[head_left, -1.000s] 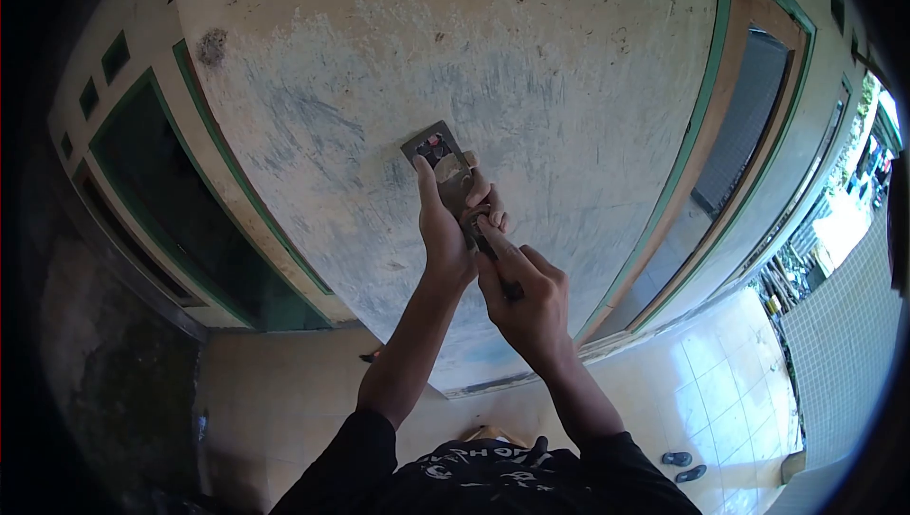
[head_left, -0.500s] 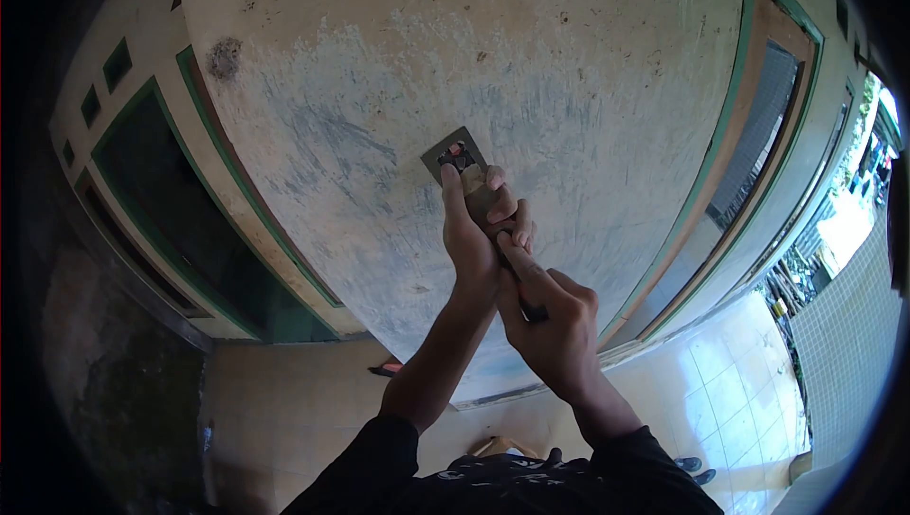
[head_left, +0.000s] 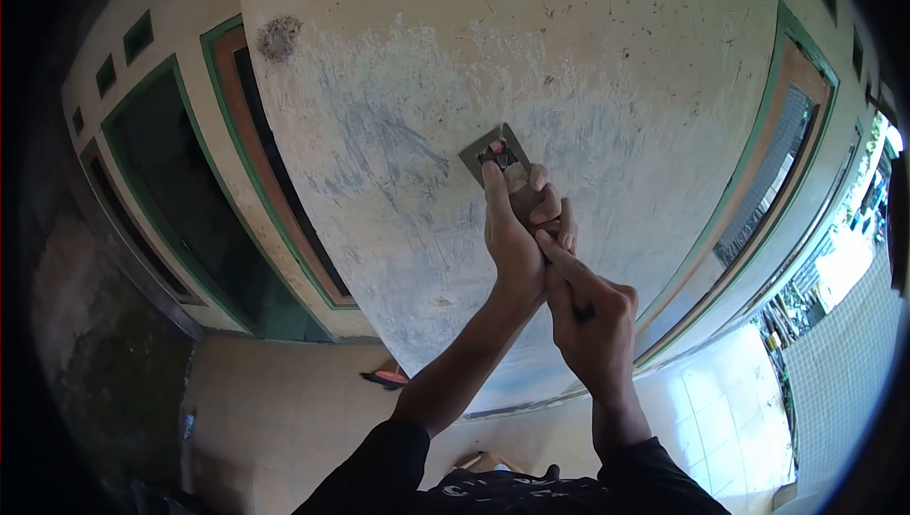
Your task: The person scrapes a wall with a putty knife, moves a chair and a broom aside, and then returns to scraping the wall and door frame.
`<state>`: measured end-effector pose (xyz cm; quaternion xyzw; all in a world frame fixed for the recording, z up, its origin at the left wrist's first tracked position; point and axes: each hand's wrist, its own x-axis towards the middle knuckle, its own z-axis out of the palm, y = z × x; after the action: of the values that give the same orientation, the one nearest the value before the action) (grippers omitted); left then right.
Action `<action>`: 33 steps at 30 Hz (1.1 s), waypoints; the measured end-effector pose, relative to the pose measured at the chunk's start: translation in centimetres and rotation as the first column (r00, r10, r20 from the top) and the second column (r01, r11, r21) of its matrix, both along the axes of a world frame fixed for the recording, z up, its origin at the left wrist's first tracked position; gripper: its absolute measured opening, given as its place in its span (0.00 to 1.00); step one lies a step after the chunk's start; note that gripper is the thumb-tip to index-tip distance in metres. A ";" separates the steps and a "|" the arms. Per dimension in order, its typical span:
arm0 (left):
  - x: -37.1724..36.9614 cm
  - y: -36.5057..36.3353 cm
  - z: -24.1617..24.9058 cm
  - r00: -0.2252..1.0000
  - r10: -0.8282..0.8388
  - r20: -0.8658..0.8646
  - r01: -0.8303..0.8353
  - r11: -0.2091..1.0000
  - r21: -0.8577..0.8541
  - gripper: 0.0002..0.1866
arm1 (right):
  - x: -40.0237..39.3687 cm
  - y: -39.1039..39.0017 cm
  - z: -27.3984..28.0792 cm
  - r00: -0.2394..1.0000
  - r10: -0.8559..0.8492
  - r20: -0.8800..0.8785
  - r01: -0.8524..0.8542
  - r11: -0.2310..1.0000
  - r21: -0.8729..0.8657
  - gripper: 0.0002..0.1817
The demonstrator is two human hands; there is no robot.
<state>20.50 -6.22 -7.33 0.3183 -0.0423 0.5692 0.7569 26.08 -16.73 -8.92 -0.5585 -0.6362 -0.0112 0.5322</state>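
Note:
In front of the scuffed, patchy wall, my left hand (head_left: 517,231) is wrapped round a flat grey metal scraper (head_left: 479,147), thumb up along its face. The scraper's wide blade points up and to the left, with a small reddish and dark patch near its middle. Just below, my right hand (head_left: 592,311) touches the lower side of my left hand, its fingers closed on a dark object that is mostly hidden. What that object is cannot be made out.
Green-framed windows stand at the left (head_left: 180,202) and right (head_left: 773,160). A red and black broom head (head_left: 387,379) lies at the wall's foot on the tiled floor (head_left: 284,392). A mesh sheet (head_left: 844,363) hangs at the far right.
The view has shifted, so the wall and windows sit differently. Both hands and the scraper appear further right in the picture, their grips much the same.

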 end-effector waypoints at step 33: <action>0.4 1.2 4.5 0.992 0.061 -0.108 -0.049 0.993 0.108 0.27 | 1.2 2.4 2.3 0.996 0.058 -0.063 -0.050 0.990 0.135 0.20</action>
<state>20.93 -5.01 -2.84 0.3899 -0.0210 0.5683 0.7243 27.26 -14.31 -6.64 -0.5044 -0.6308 -0.0205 0.5893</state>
